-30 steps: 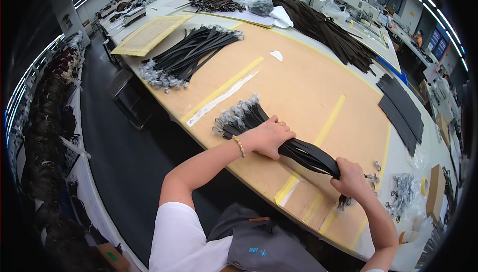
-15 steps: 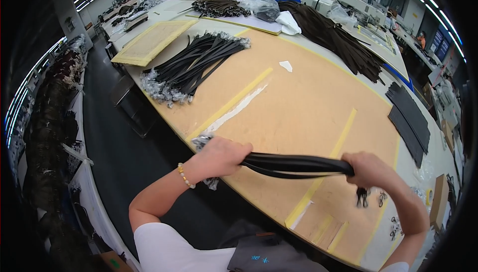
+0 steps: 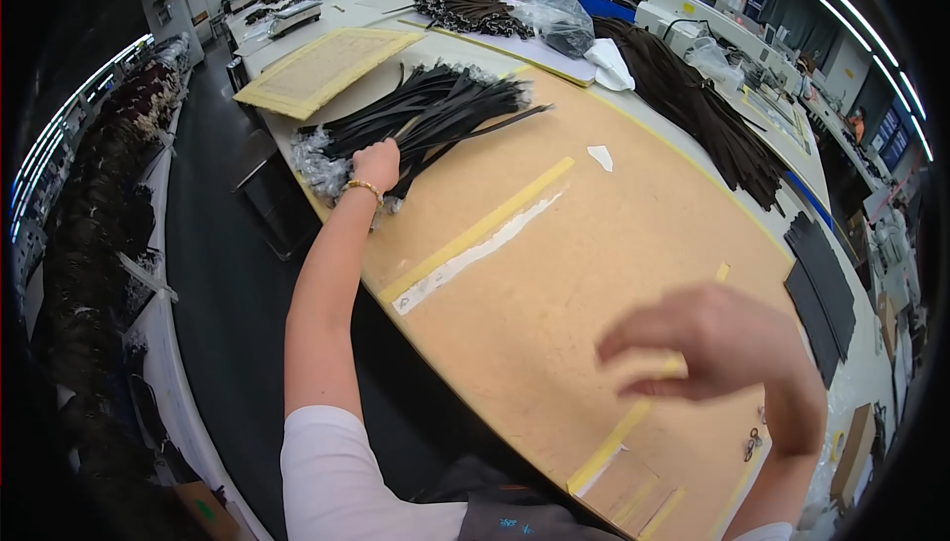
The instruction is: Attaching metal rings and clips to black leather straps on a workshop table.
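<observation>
A pile of long black straps (image 3: 435, 120) with clear plastic-wrapped ends (image 3: 319, 167) lies at the table's far left. My left arm reaches out to it, and my left hand (image 3: 376, 163) is closed over straps near the wrapped ends; how many it grips is hidden. Over the right part of the brown tabletop board (image 3: 495, 313), my right hand (image 3: 708, 343) is raised, blurred by motion. Its fingers are curved and apart from the thumb, with nothing between them. Small metal hooks (image 3: 752, 445) lie on the board near my right wrist.
Flat dark strips (image 3: 821, 284) lie at the right edge. Long brown strips (image 3: 683, 96) and a clear plastic bag (image 3: 559, 21) lie at the back. A yellow-edged panel (image 3: 327, 71) sits beyond the straps. A dark chair (image 3: 272, 195) stands beside the table's left edge.
The bundle of black straps stretched between both hands has joined the pile at the far left. My left hand has moved out there; my right hand has let go and opened.
</observation>
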A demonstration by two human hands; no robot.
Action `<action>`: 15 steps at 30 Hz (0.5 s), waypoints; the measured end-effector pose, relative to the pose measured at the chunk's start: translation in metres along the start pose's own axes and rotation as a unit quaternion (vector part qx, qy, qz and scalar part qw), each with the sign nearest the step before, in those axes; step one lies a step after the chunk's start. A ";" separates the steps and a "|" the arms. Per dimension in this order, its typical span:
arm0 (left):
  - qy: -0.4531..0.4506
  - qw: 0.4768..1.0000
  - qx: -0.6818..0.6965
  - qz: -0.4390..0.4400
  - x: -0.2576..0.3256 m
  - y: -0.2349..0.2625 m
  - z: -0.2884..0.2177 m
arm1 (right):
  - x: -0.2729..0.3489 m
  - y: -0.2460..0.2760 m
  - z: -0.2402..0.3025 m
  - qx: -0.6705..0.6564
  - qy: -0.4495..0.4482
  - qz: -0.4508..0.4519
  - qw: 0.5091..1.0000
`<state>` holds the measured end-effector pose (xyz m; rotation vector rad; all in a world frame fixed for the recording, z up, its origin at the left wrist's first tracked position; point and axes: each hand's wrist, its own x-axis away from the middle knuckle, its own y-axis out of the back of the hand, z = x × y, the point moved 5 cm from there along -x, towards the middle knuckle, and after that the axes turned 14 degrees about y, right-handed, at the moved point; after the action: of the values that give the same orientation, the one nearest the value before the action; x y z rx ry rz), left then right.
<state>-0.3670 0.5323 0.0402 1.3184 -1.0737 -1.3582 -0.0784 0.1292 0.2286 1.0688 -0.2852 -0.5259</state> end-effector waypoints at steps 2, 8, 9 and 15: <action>-0.008 0.995 -0.048 -0.089 0.007 -0.036 -0.011 | 0.039 -0.008 0.066 -0.086 0.155 0.018 0.984; 0.001 0.999 -0.040 -0.011 0.004 -0.030 -0.022 | 0.084 0.001 0.124 -0.152 0.136 0.079 0.976; 0.004 1.000 -0.020 -0.005 0.009 -0.028 -0.019 | 0.089 -0.001 0.134 -0.162 0.141 0.076 0.974; -0.035 0.998 0.025 -0.037 0.057 -0.023 -0.041 | 0.126 -0.012 0.181 -0.194 0.190 0.049 0.961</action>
<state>-0.3265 0.4816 0.0050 1.3686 -1.1222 -1.4492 -0.0605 -0.0799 0.2979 0.7460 0.1022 -0.2623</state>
